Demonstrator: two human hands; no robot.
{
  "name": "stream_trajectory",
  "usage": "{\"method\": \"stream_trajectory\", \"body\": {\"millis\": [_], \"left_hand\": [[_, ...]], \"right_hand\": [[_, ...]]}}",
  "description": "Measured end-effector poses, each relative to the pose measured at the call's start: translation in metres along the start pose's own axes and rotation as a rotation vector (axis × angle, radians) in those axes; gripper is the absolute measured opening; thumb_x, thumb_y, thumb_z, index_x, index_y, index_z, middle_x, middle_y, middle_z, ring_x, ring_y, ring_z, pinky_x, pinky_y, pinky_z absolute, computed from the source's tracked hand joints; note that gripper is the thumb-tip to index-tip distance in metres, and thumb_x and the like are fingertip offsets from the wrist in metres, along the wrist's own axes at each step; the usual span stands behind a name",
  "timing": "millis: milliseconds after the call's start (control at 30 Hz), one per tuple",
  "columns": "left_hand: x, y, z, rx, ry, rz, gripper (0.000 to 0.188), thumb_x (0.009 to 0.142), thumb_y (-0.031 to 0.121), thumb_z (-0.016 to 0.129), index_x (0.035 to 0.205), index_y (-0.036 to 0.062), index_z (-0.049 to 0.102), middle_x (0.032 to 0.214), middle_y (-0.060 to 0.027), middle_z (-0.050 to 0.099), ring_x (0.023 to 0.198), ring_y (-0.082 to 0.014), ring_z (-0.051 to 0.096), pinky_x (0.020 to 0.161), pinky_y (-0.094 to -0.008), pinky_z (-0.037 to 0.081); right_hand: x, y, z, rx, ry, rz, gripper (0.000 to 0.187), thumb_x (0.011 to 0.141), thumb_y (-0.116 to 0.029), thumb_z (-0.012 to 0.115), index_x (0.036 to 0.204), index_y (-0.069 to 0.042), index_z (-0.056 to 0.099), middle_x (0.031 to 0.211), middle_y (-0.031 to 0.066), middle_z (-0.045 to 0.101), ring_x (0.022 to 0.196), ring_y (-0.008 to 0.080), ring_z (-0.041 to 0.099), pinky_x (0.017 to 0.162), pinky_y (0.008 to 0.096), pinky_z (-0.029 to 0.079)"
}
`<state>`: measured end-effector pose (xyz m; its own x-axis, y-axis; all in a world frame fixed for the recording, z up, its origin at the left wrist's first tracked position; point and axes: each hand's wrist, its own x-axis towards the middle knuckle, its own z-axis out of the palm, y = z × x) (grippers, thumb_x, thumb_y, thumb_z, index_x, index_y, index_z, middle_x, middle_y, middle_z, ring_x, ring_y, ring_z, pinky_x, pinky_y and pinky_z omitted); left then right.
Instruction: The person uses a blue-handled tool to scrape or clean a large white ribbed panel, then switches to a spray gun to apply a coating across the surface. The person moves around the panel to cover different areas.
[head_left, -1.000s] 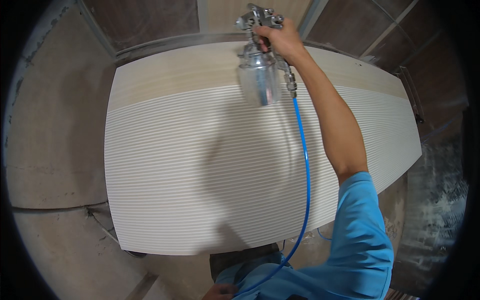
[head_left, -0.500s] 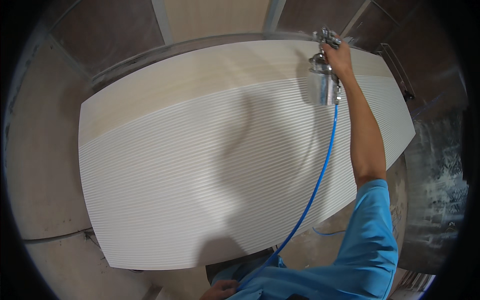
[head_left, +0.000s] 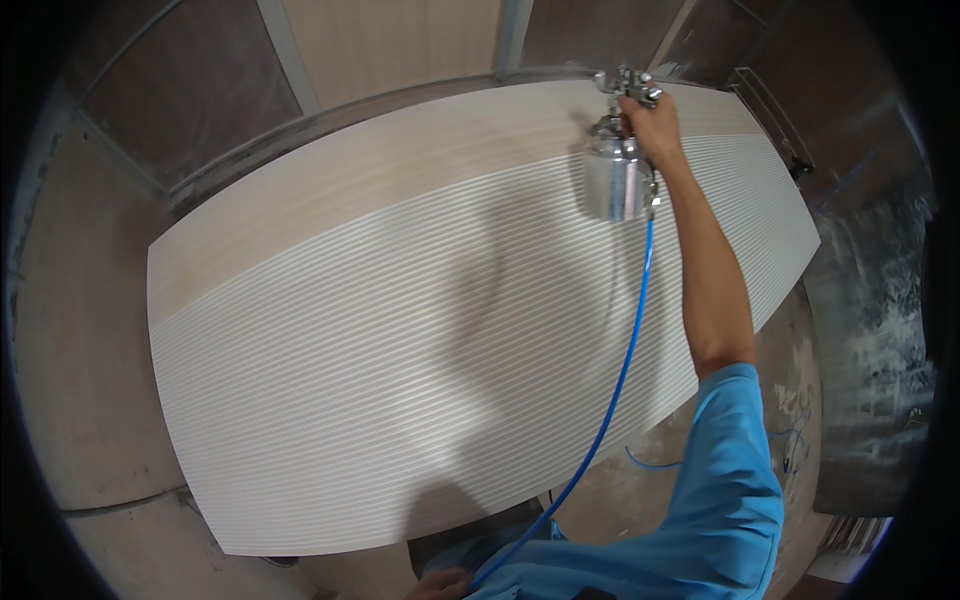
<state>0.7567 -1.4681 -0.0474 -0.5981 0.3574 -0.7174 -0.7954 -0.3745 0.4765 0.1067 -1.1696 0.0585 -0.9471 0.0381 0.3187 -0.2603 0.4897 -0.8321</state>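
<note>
My right hand (head_left: 655,130) is wrapped round the grip of a metal spray gun (head_left: 628,82), held out above the far part of a large white panel (head_left: 400,350). Under the gun hangs a silver paint cup (head_left: 615,180), upright. A blue air hose (head_left: 625,370) hangs from the gun's handle and curves down to my body. There, at the lower edge, my left hand (head_left: 440,584) is closed on the hose, its lower part cut off by the picture. Fine parallel ridges cover most of the panel; a smooth, creamier band (head_left: 330,190) runs along its far side.
Brown and pale wall boards (head_left: 395,40) stand behind the panel's far edge. To the right is a dark, paint-spattered surface (head_left: 875,330). More blue hose (head_left: 655,466) lies on the floor near the panel's near right side. A thin metal frame (head_left: 770,115) stands by the far right corner.
The spray gun and my right hand have shifted left and slightly down in the picture. The view has turned a little, so the panel sits tilted differently. My left hand stays by my body.
</note>
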Motion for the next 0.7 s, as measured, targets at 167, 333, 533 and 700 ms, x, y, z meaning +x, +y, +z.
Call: {"method": "stream_trajectory", "body": {"millis": [167, 333, 533, 700], "left_hand": [[-0.034, -0.022, -0.034, 0.034, 0.058, -0.001, 0.033, 0.087, 0.039, 0.076, 0.078, 0.0094, 0.064, 0.071, 0.0042, 0.056, 0.066, -0.0079, 0.050, 0.057, -0.0270, 0.039], [-0.090, -0.043, -0.062, 0.018, 0.110, 0.037, 0.033, 0.086, 0.039, 0.076, 0.079, 0.0086, 0.066, 0.071, 0.0029, 0.058, 0.066, -0.0090, 0.053, 0.057, -0.0277, 0.041], [-0.158, -0.010, -0.061, -0.139, 0.067, 0.224, 0.033, 0.092, 0.038, 0.075, 0.078, 0.0108, 0.062, 0.070, 0.0075, 0.052, 0.065, -0.0044, 0.045, 0.056, -0.0244, 0.034], [-0.207, -0.020, -0.080, -0.093, 0.196, 0.258, 0.033, 0.090, 0.038, 0.075, 0.077, 0.0106, 0.064, 0.067, 0.0074, 0.052, 0.060, -0.0045, 0.046, 0.053, -0.0245, 0.035]], "right_hand": [[-0.048, -0.059, 0.061, 0.150, -0.128, -0.043, 0.009, 0.092, -0.008, 0.066, 0.090, 0.000, 0.062, 0.064, 0.0045, 0.061, 0.052, 0.0136, 0.056, 0.052, 0.0322, 0.044], [-0.095, -0.157, 0.120, 0.215, -0.311, -0.020, 0.008, 0.090, -0.005, 0.064, 0.096, 0.000, 0.062, 0.063, 0.0035, 0.059, 0.051, 0.0115, 0.053, 0.050, 0.0300, 0.041], [-0.146, -0.270, 0.220, 0.324, -0.512, -0.088, 0.010, 0.091, -0.007, 0.066, 0.089, 0.000, 0.059, 0.062, 0.0051, 0.059, 0.051, 0.0135, 0.054, 0.052, 0.0313, 0.041], [-0.170, -0.358, 0.282, 0.549, -0.616, -0.101, 0.012, 0.092, -0.008, 0.066, 0.087, 0.001, 0.059, 0.065, 0.0075, 0.061, 0.053, 0.0151, 0.055, 0.056, 0.0322, 0.044]]}}
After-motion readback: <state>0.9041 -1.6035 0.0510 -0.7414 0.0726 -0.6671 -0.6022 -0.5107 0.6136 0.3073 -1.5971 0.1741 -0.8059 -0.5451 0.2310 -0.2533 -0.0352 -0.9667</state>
